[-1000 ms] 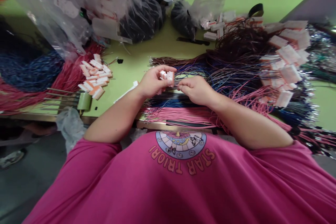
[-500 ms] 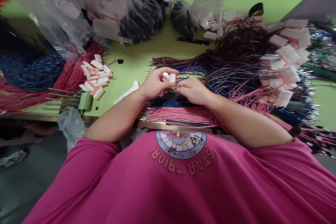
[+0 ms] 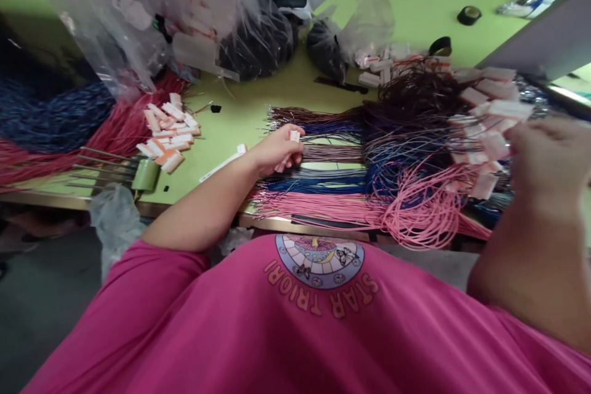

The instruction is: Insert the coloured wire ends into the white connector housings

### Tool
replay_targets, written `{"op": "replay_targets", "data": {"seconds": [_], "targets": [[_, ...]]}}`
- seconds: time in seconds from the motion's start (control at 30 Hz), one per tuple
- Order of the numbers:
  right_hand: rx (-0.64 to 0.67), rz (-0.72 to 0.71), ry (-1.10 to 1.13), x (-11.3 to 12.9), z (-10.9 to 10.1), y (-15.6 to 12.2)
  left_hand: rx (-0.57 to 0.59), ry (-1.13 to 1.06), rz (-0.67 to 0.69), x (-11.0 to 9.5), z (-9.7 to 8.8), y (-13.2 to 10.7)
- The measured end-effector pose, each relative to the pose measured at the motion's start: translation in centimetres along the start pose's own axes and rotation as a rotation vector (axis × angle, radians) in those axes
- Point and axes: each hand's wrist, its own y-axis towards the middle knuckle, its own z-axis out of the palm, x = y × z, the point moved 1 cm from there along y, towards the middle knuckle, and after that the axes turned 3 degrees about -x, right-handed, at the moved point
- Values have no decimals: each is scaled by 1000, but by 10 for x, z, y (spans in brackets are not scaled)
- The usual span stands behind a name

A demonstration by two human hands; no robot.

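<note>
In the left hand (image 3: 277,149), white connector (image 3: 294,135) between fingers (image 3: 296,147), brown wires (image 3: 333,153) beside.

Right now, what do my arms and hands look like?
Plain pink short sleeves end near your elbows, leaving your forearms bare. Your left hand is ungloved. Your right hand looks ungloved too, though blur hides its finer detail.

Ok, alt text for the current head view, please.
A person's left hand holds a small white piece at coloured wires on a green table. The blurred right hand is near white blocks; white-and-orange pieces lie piled at left.
</note>
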Motion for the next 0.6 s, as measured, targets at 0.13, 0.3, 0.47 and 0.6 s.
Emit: {"op": "replay_targets", "data": {"seconds": [0.13, 0.3, 0.47, 0.6], "targets": [[235, 215, 24, -33, 7, -12, -9, -54, -38, -4, 1, -3], [148, 247, -35, 1, 0, -7, 44, -42, -4, -8, -1, -8], [166, -15, -222, 28, 3, 23, 45, 30, 16, -5, -5, -6], [472, -50, -691, 56, -23, 35, 41, -36, 80, -3, -7, -4]]}}
